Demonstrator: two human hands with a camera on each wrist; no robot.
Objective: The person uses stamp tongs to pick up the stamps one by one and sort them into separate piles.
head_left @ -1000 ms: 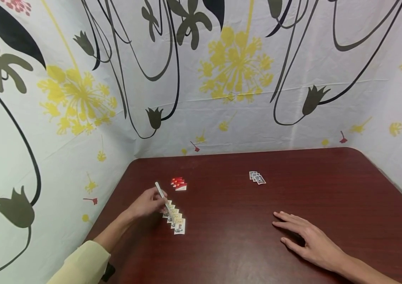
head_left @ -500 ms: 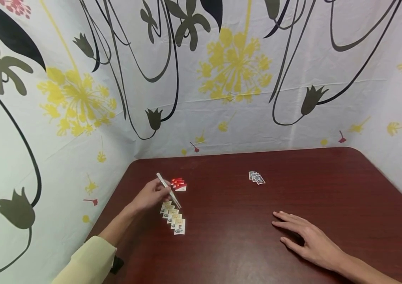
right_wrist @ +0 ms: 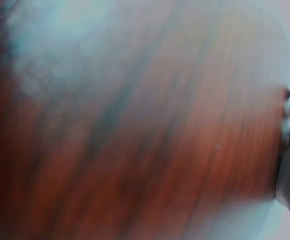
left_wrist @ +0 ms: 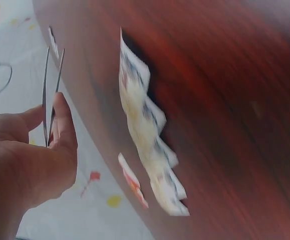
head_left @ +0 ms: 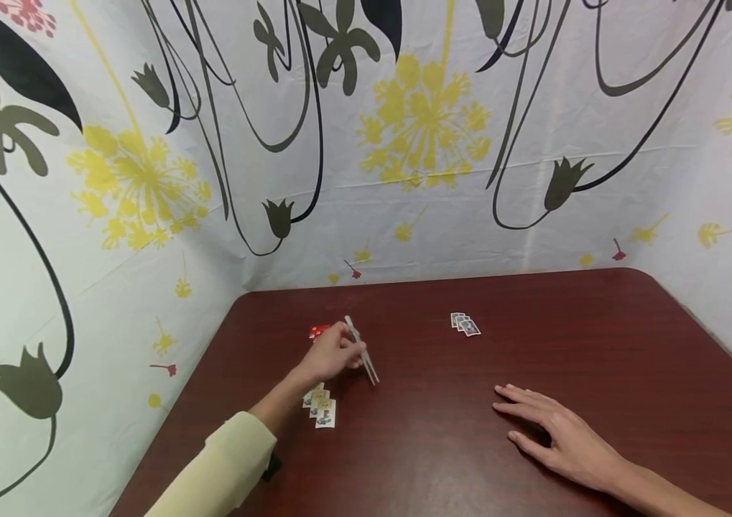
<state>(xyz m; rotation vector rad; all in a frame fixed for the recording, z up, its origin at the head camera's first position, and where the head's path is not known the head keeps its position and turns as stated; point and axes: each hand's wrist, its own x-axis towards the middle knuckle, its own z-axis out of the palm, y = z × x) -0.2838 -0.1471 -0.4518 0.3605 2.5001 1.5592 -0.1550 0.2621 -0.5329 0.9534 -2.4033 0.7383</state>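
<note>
My left hand pinches a pair of metal tweezers between thumb and fingers. In the left wrist view the two tips of the tweezers stand apart with nothing between them. Below that hand lies an overlapping row of yellowish stamp-like paper pieces, its upper part hidden by the hand and arm. A group of red paper pieces is partly covered behind the hand. My right hand rests on the table with its fingers spread, holding nothing.
Several grey-and-white paper pieces overlap toward the back of the dark reddish-brown table. A patterned cloth hangs along the back and left sides.
My left hand has moved from over the yellowish row to the right, past the red pieces, with the tweezers. The right hand has stayed in place.
</note>
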